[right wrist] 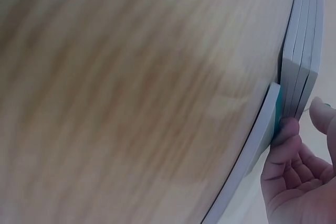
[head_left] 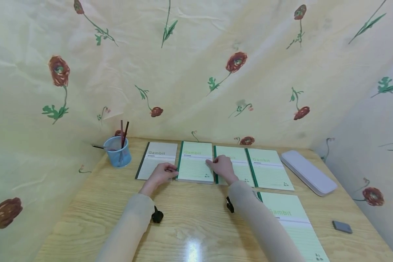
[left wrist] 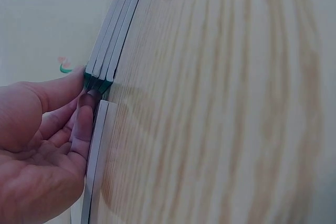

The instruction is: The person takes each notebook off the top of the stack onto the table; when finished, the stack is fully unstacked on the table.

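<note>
A stack of notebooks (head_left: pixel 195 167) with a pale green Gambit cover and green spine lies in the back row on the table. My left hand (head_left: pixel 162 173) holds its spine edge, with the thumb (left wrist: pixel 65 88) at the upper corner and bent fingers against the side. From the other side, my right hand (head_left: pixel 222 167) has curled fingers (right wrist: pixel 286 135) at the stack's right edge and the thumb by its top. To the left lies a grey Gambit notebook (head_left: pixel 158 157) with a black spine, to the right another green-spined notebook (head_left: pixel 240 170), partly behind my right hand.
Further right lie another green notebook (head_left: pixel 269 171) and a white case (head_left: pixel 308 173). Nearer, a green notebook (head_left: pixel 293 218) is partly under my right forearm, with a small grey object (head_left: pixel 342 226) beside it. A blue cup (head_left: pixel 119 156) with pencils stands at back left.
</note>
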Available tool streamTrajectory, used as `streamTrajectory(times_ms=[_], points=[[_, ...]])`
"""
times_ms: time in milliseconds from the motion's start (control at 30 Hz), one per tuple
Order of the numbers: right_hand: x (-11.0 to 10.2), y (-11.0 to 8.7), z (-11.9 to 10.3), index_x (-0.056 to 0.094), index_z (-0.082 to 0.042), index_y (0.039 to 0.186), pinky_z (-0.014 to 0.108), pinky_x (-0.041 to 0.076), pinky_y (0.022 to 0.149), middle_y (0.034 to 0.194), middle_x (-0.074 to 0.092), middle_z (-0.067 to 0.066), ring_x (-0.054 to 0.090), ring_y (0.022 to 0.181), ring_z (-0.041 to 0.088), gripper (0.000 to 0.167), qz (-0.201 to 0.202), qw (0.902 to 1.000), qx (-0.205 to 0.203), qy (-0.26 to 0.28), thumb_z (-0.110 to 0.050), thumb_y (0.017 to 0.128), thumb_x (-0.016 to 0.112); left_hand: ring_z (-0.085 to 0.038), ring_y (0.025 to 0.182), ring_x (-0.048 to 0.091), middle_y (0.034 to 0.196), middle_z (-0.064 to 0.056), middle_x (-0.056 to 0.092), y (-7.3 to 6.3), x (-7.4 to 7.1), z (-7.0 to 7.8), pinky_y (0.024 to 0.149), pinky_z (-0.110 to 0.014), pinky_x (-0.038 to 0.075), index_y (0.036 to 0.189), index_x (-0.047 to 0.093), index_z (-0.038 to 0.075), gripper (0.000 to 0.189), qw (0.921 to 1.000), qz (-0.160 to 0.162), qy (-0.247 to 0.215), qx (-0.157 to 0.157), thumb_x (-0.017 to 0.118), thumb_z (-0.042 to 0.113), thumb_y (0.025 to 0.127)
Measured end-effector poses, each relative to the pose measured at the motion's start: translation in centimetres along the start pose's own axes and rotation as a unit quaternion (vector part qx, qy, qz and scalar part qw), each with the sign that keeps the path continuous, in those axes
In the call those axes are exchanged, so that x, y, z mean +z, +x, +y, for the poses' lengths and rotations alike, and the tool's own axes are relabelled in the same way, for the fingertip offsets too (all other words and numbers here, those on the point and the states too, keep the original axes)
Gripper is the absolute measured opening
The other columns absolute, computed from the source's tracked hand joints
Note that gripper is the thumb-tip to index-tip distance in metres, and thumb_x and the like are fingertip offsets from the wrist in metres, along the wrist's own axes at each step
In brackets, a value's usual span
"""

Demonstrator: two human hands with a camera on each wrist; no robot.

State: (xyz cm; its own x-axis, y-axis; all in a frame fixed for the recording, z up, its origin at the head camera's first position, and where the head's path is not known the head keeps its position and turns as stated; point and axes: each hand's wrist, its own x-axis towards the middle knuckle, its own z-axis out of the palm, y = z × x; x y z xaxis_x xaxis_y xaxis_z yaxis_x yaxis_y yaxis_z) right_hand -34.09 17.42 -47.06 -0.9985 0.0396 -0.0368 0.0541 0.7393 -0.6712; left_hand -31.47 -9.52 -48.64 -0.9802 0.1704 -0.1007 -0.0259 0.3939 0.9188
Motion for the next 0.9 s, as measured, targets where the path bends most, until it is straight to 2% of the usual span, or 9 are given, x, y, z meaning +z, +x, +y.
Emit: streamTrajectory(times_ms=[267, 567, 900], points=[[0.4, 0.3, -0.2, 0.059, -0.008, 0.061, 0.028, 0.034, 0.049, 0.054, 0.048, 0.001, 0.040, 0.049, 0.014, 0.044, 0.010, 0.9998, 0.015, -0.006, -0.037, 0.089, 0.076, -0.020, 0.089, 0.059, 0.100, -0.011, 0.066, 0.0, 0.0, 0.0, 0.080, -0.031, 0.048, 0.113, 0.066, -0.004, 0.024, 1.0000, -0.001, -0.001, 0.001, 0.071, 0.007, 0.093], [0.6, 0.2, -0.1, 0.061, -0.008, 0.063, 0.027, 0.038, 0.050, 0.058, 0.055, 0.004, 0.046, 0.051, 0.016, 0.040, 0.029, 0.9993, 0.024, 0.003, -0.034, 0.088, 0.078, -0.019, 0.088, 0.058, 0.100, -0.011, 0.066, -0.1, 0.1, 0.1, 0.080, -0.031, 0.047, 0.113, 0.067, -0.004, 0.023, 1.0000, 0.000, -0.004, -0.002, 0.070, 0.007, 0.093], [-1.1, -0.2, 0.3, 0.056, -0.009, 0.065, 0.028, 0.036, 0.051, 0.056, 0.050, 0.000, 0.043, 0.052, 0.014, 0.040, 0.014, 0.9998, 0.013, -0.004, -0.034, 0.092, 0.072, -0.020, 0.088, 0.059, 0.099, -0.010, 0.066, -0.1, 0.1, 0.0, 0.076, -0.029, 0.048, 0.112, 0.066, -0.004, 0.022, 1.0000, -0.003, -0.003, 0.002, 0.069, 0.005, 0.093]])
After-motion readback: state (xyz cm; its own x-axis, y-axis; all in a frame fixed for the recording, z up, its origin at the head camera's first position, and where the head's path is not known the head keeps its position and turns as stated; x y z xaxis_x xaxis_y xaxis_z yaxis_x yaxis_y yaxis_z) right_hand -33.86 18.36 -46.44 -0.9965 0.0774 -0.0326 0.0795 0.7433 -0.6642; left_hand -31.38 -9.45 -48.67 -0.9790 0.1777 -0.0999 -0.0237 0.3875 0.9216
